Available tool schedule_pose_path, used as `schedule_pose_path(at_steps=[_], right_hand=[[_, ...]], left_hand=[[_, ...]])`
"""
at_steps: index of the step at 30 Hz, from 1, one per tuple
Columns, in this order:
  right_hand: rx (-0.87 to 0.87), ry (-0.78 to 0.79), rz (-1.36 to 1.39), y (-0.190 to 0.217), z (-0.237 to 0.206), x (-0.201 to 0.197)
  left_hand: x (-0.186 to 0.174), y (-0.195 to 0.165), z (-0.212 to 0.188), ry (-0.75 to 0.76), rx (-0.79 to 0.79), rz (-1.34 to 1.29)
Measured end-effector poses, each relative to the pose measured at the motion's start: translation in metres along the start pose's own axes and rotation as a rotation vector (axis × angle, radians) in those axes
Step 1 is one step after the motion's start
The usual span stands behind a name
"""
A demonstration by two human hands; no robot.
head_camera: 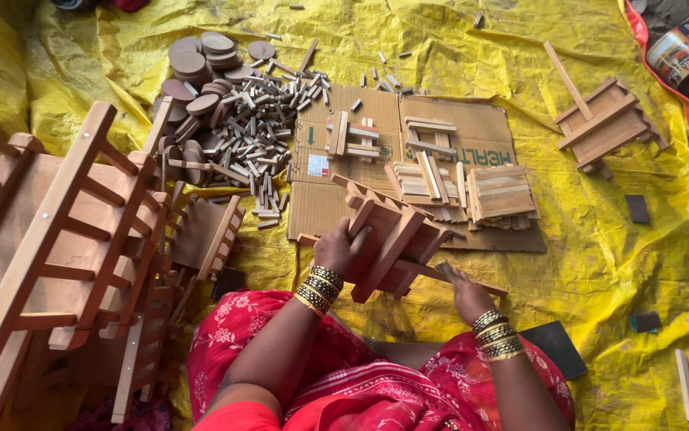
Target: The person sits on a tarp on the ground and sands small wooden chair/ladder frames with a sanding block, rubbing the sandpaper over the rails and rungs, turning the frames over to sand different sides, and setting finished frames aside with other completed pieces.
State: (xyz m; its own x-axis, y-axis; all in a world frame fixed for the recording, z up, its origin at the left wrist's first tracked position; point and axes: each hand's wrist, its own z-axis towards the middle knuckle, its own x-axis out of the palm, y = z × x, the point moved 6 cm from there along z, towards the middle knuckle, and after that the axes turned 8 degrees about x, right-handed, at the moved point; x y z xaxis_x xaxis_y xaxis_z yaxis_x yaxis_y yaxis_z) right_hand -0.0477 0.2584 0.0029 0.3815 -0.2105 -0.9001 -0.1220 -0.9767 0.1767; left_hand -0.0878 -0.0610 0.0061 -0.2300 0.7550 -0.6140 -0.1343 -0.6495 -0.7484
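1. The small wooden frame (392, 243) lies tilted on the yellow sheet (616, 239), right in front of the person, its long slats running from lower left to upper right.
2. The left hand (340, 249) is closed around its left edge; the right hand (464, 291) is closed on a thin stick (472, 283) at its lower right corner. Both touch it.
3. A flattened cardboard (480, 132) beyond carries stacked slats (504, 191); the tin (684, 52) at top right shows no contents.
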Motion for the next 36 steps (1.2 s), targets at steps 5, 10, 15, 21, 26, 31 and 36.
schedule_pose_path(at_steps=[5, 10, 15, 21, 26, 31, 36], right_hand=[[0.214, -0.011, 0.099, -0.029, 0.003, -0.011], [0.394, 0.081, -0.148, -0.067, 0.021, -0.025], [0.373, 0.059, -0.281, -0.058, 0.025, -0.027], [0.188, 0.062, -0.075, -0.022, 0.002, -0.009], [-0.197, -0.17, 0.194, -0.011, 0.0, -0.019], [0.329, 0.003, -0.055, -0.059, 0.022, -0.023], [0.349, 0.0, -0.108, -0.045, 0.019, -0.027]], left_hand=[[0.001, 0.004, -0.002, -0.016, 0.019, 0.034], [0.004, 0.005, -0.001, 0.041, -0.017, 0.043], [-0.005, -0.004, 0.0, -0.031, 0.025, 0.036], [-0.003, -0.005, 0.001, 0.017, -0.011, 0.035], [-0.004, -0.005, 0.001, -0.01, -0.006, 0.041], [-0.002, -0.004, 0.001, 0.028, -0.032, 0.04], [-0.001, -0.002, 0.002, 0.021, -0.032, 0.048]])
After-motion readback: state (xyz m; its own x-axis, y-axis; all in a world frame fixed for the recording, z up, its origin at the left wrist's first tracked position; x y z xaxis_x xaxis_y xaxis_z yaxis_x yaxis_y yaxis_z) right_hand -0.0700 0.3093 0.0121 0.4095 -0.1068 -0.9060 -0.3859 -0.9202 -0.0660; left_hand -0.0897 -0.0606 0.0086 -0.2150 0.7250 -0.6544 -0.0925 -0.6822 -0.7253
